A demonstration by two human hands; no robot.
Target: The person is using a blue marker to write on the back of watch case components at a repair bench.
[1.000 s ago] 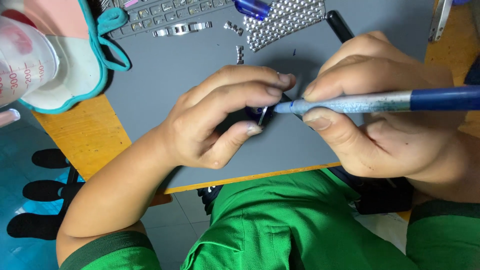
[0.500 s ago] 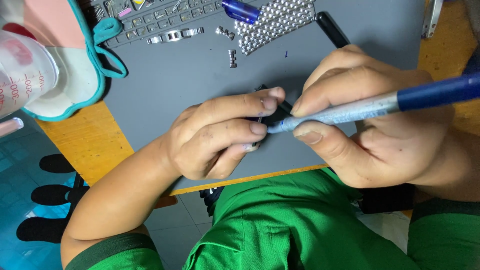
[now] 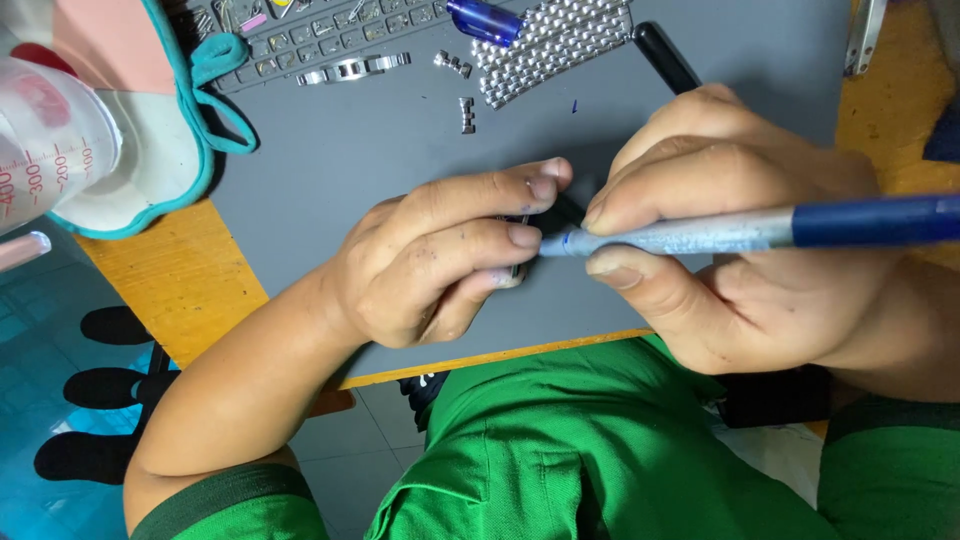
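Small dark part [image 3: 522,245] pinched in left hand [image 3: 440,255], right hand [image 3: 740,260] gripping blue tool [image 3: 760,228] touching it

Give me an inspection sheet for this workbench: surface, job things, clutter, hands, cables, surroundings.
Surface: grey mat on an orange table.
Job's things: small dark part, mostly hidden by fingers; blue-handled tool, tip at the part.
Clutter: metal watch band, loose links, black pen, measuring cup, pink and teal cloth.
Hands: left hand pinches the part; right hand grips the tool.
Cables: nothing seen.
Surroundings: green clothing, tiled floor.
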